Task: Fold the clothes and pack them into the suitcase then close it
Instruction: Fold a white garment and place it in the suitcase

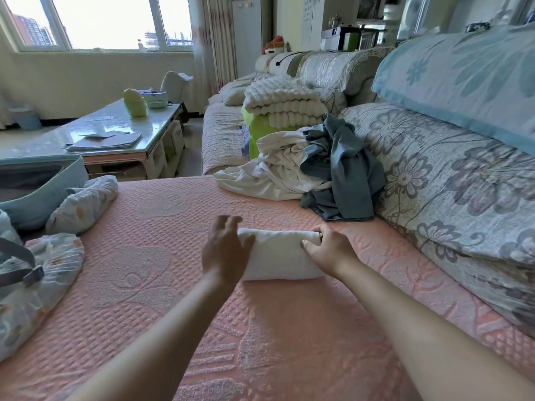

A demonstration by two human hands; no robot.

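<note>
1. Fingers (231, 222) of the left hand (224, 250) lie loosely spread and fairly straight over the left end of the roll (278, 257). They are a little blurred, but they do not look curled round it.
2. Across from it, the right hand (327, 250) grips the roll's right end, thumb on the near top and the other fingers bent over the far edge.
3. That roll is white cloth wound tight. It lies crosswise on the pink cover (162, 285), between the two hands and touching both.
4. Beyond it, against the flowered cushion (448, 183), sits an unfolded heap. A white garment (272, 172) lies underneath and to the left, and a grey garment (341, 169) is draped over its right side.
5. At the left edge of the cover the suitcase (40, 183), pale blue, lies open, well apart from the roll.
6. One patterned bundle, the far bundle (84, 204), lies just beside the suitcase. The near bundle (37, 285) has a grey strap (20, 256) across it; whether it sits inside the case I cannot tell.
7. Farther off, a folded white blanket (283, 102) rests on the sofa, and a glossy table (115, 131) carries some papers.
</note>
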